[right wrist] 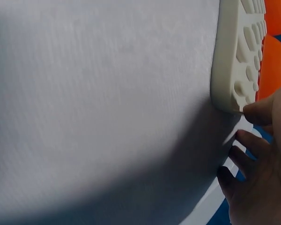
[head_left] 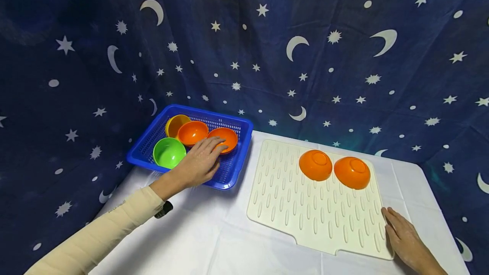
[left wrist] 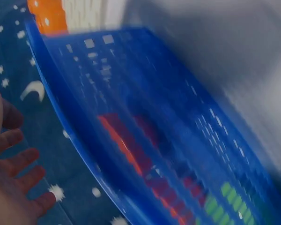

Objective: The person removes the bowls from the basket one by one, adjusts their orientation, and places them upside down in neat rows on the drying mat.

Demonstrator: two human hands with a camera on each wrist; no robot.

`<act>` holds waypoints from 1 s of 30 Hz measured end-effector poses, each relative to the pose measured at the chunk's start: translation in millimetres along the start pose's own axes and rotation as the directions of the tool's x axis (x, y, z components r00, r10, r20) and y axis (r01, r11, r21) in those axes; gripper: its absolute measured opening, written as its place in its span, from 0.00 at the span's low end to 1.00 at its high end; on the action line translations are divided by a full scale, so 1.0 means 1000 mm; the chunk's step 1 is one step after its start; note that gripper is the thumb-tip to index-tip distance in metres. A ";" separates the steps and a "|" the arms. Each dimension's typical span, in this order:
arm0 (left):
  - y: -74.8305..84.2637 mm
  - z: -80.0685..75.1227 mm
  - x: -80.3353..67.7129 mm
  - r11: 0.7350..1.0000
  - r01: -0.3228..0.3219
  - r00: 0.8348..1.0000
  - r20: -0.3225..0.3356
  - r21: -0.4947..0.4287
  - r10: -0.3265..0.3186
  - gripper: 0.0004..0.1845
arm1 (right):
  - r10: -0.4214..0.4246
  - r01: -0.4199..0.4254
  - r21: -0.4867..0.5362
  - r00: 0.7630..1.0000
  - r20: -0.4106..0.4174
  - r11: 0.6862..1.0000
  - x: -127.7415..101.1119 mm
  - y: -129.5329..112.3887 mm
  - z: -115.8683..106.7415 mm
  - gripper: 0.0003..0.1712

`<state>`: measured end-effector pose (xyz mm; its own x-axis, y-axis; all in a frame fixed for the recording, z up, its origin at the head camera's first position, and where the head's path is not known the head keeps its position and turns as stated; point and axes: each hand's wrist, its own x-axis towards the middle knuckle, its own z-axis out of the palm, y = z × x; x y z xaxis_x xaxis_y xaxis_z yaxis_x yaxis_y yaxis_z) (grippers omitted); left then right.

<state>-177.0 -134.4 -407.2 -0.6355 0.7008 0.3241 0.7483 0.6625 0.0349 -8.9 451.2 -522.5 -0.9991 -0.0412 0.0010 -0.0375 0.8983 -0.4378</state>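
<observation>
Head view: left hand (head_left: 200, 160) lies open, fingers on an orange bowl (head_left: 224, 138); right hand (head_left: 405, 237) rests flat beside the mat (head_left: 305, 211).

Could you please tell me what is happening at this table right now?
A person is working with plastic bowls. The left hand reaches into the blue plastic basket and touches an orange bowl at its right side; another orange bowl, a yellow bowl and a green bowl also sit there. The right hand rests flat at the corner of the cream ridged draining mat, where two orange bowls lie upside down.
</observation>
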 end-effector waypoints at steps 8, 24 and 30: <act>-0.063 -0.013 -0.009 0.990 0.143 0.987 0.074 0.002 -0.143 0.25 | 0.011 -0.010 -0.024 1.000 0.017 1.000 0.005 0.002 -0.003 0.27; -0.091 -0.023 -0.031 0.854 0.483 0.763 0.385 0.193 -0.518 0.56 | -0.023 0.021 -0.038 0.998 -0.062 0.999 0.001 0.003 0.007 0.26; -0.092 -0.030 -0.034 0.798 0.565 0.677 0.434 0.211 -0.594 0.57 | 0.001 -0.003 -0.018 0.998 -0.064 1.000 -0.002 0.000 0.010 0.27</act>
<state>-218.3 -226.7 -392.5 -0.9577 0.1956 -0.2112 0.1978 0.9802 0.0113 -6.2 447.2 -531.1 -0.9982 -0.0117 0.0581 -0.0352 0.9061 -0.4215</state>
